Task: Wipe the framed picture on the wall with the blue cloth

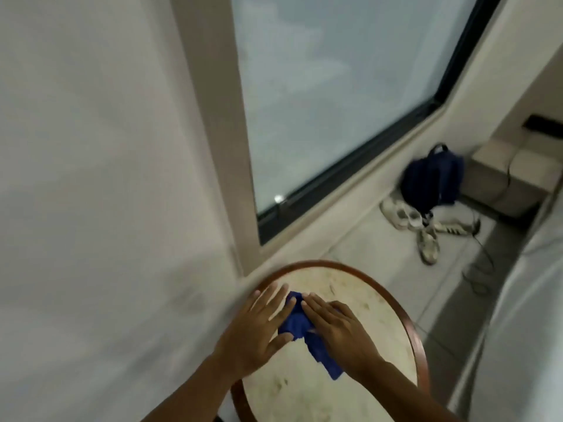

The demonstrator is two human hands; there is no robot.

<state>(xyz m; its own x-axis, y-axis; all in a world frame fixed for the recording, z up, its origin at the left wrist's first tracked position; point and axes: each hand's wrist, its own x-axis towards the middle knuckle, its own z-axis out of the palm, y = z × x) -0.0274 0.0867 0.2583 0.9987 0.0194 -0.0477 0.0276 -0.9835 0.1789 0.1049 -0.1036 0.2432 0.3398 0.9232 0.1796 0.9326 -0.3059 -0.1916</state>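
The blue cloth (pixel 297 325) lies crumpled on a small round table (pixel 359 303) with a pale stained top and a brown wooden rim. My left hand (pixel 262 327) rests flat on the cloth's left side, fingers spread. My right hand (pixel 338 327) lies flat over its right side, fingers straight and pointing up-left. A tail of cloth sticks out below my right wrist. Neither hand grips the cloth. No framed picture is in view.
A plain white wall (pixel 100 178) fills the left. A large dark-framed window (pixel 332 102) stands ahead. On the tiled floor at right lie a dark blue backpack (pixel 432 181), several white sneakers (pixel 426 229) and a thin cable (pixel 481 260). White fabric (pixel 530 300) borders the right edge.
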